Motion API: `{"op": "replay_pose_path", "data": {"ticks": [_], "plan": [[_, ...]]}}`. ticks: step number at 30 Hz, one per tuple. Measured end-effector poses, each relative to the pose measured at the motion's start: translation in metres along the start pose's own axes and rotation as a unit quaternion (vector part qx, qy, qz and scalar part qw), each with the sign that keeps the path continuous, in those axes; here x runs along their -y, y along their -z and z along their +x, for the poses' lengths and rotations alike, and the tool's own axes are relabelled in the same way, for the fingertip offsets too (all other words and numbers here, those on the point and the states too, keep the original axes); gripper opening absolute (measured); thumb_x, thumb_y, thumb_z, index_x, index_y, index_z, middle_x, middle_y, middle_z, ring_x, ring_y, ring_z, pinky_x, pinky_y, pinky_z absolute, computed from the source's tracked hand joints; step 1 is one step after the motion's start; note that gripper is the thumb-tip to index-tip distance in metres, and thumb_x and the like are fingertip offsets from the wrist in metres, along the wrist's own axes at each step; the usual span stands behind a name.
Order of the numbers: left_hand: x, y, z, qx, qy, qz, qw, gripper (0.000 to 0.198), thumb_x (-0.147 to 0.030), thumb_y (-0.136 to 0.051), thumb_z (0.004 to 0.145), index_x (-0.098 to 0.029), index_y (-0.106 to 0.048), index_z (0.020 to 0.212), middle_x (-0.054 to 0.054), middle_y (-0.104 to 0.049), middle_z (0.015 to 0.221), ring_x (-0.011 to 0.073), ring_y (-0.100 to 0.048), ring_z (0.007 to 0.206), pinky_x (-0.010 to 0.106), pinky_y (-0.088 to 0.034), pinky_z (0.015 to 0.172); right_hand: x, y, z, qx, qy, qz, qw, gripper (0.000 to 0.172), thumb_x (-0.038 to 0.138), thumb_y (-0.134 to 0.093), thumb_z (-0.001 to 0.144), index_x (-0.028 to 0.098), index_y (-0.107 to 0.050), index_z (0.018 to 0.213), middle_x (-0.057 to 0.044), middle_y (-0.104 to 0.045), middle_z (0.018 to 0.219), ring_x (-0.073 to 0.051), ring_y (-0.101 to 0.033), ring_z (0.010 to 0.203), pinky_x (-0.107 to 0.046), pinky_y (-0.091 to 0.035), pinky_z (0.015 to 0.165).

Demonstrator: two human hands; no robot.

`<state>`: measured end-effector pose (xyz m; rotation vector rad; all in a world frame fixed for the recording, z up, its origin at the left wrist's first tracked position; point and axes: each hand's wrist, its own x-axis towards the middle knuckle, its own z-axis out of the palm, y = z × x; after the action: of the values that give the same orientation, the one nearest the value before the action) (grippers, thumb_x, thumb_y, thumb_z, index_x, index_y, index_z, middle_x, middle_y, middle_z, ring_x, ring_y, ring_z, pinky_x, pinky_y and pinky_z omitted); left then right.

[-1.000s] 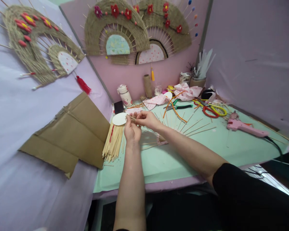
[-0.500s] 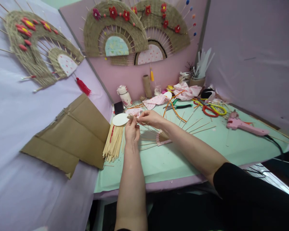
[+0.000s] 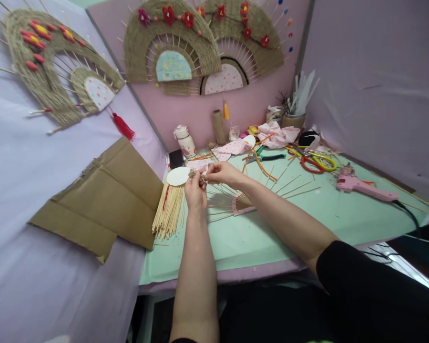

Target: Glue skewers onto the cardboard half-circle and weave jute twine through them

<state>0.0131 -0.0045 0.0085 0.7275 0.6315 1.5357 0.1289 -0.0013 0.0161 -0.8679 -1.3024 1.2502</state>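
Observation:
My left hand is closed on a small bundle of brown twine, held above the table at the middle of the view. Close beside it, my right hand pinches the same twine with thumb and fingertips. Beneath and to the right of my hands lies a half-round fan base with a pink edge and thin sticks spreading out from it; my right forearm covers part of it. A white oval card rests on a pile of wooden sticks, just left of my left hand.
Cardboard leans at the left. A pink glue gun with a cord lies on the right, near scissors. Green-handled pliers, pink cloth and a bottle stand or lie toward the back. Twine fans hang behind.
My fingers have shifted only slightly on the twine. Both hands stay close together in nearly the same place, and the things on the table have not moved.

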Motion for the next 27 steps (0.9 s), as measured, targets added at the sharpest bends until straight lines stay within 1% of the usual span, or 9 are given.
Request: {"op": "replay_pose_path", "data": {"ticks": [5, 8, 11, 15, 17, 19, 22, 25, 27], "plan": [[0.001, 0.002, 0.002, 0.002, -0.033, -0.013, 0.999, 0.015, -0.020, -0.074, 0.075, -0.011, -0.063, 0.070, -0.004, -0.049, 0.056, 0.0021, -0.040, 0.048, 0.015, -0.027, 0.046, 0.006, 0.000, -0.002, 0.038, 0.015, -0.006, 0.999, 0.024, 0.034, -0.072, 0.070, 0.015, -0.057, 0.070, 0.003, -0.057, 0.054, -0.007, -0.050, 0.049, -0.019, -0.037, 0.048], [0.001, 0.002, 0.003, -0.017, -0.049, -0.002, 0.999, 0.016, -0.022, -0.075, 0.074, -0.011, -0.064, 0.071, -0.004, -0.053, 0.057, 0.0026, -0.043, 0.049, 0.016, -0.030, 0.048, 0.009, 0.000, -0.003, 0.056, -0.001, -0.009, 0.998, 0.028, 0.039, -0.070, 0.075, 0.015, -0.058, 0.082, 0.000, -0.064, 0.065, -0.009, -0.057, 0.056, -0.020, -0.041, 0.051], [0.002, 0.001, 0.002, -0.035, -0.060, 0.014, 0.997, 0.016, -0.022, -0.076, 0.073, -0.011, -0.065, 0.071, -0.002, -0.058, 0.060, 0.0035, -0.049, 0.052, 0.016, -0.035, 0.051, 0.009, -0.001, -0.004, 0.048, -0.018, -0.017, 0.999, 0.033, 0.039, -0.074, 0.071, 0.015, -0.058, 0.088, -0.002, -0.067, 0.071, -0.011, -0.063, 0.065, -0.021, -0.046, 0.056], [0.000, 0.002, 0.003, -0.058, -0.072, 0.015, 0.996, 0.012, -0.018, -0.074, 0.076, -0.011, -0.065, 0.073, -0.003, -0.058, 0.061, 0.0016, -0.047, 0.051, 0.014, -0.034, 0.051, 0.005, -0.001, -0.002, 0.033, -0.005, 0.014, 0.999, 0.032, 0.031, -0.080, 0.063, 0.015, -0.060, 0.083, 0.000, -0.067, 0.068, -0.010, -0.061, 0.062, -0.022, -0.048, 0.059], [-0.002, 0.005, 0.005, -0.056, -0.057, -0.013, 0.997, 0.011, -0.017, -0.071, 0.079, -0.012, -0.064, 0.073, -0.004, -0.053, 0.059, 0.0008, -0.044, 0.049, 0.013, -0.033, 0.050, 0.003, 0.000, -0.001, 0.022, 0.008, 0.037, 0.999, 0.029, 0.030, -0.080, 0.061, 0.015, -0.062, 0.078, 0.001, -0.066, 0.067, -0.009, -0.059, 0.061, -0.022, -0.049, 0.061], [-0.004, 0.008, 0.007, -0.042, -0.019, -0.056, 0.997, 0.012, -0.018, -0.067, 0.083, -0.013, -0.062, 0.074, -0.005, -0.050, 0.058, 0.0011, -0.044, 0.049, 0.013, -0.034, 0.051, 0.001, 0.001, 0.000, 0.014, 0.010, 0.050, 0.999, 0.027, 0.029, -0.080, 0.061, 0.014, -0.064, 0.077, 0.000, -0.067, 0.069, -0.009, -0.060, 0.064, -0.023, -0.050, 0.064], [-0.007, 0.013, 0.011, -0.032, 0.037, -0.109, 0.993, 0.016, -0.019, -0.059, 0.090, -0.014, -0.059, 0.075, -0.005, -0.046, 0.057, 0.0019, -0.043, 0.048, 0.013, -0.036, 0.051, 0.003, 0.002, -0.001, 0.033, -0.001, 0.054, 0.998, 0.026, 0.028, -0.077, 0.064, 0.014, -0.067, 0.083, -0.002, -0.069, 0.076, -0.010, -0.062, 0.069, -0.023, -0.050, 0.066], [-0.009, 0.015, 0.013, -0.056, 0.068, -0.142, 0.986, 0.024, -0.018, -0.049, 0.095, -0.014, -0.058, 0.073, -0.004, -0.045, 0.057, 0.0022, -0.042, 0.047, 0.013, -0.036, 0.049, 0.006, 0.003, -0.002, 0.054, 0.000, 0.047, 0.997, 0.029, 0.028, -0.072, 0.070, 0.017, -0.067, 0.096, -0.004, -0.071, 0.093, -0.012, -0.063, 0.080, -0.024, -0.051, 0.070], [-0.009, 0.017, 0.015, -0.069, 0.076, -0.151, 0.983, 0.028, -0.018, -0.045, 0.097, -0.014, -0.058, 0.072, -0.004, -0.045, 0.056, 0.0024, -0.041, 0.047, 0.013, -0.036, 0.048, 0.007, 0.003, -0.002, 0.046, 0.024, 0.024, 0.998, 0.030, 0.028, -0.066, 0.075, 0.019, -0.066, 0.104, -0.005, -0.069, 0.106, -0.014, -0.063, 0.091, -0.026, -0.051, 0.076]]}}
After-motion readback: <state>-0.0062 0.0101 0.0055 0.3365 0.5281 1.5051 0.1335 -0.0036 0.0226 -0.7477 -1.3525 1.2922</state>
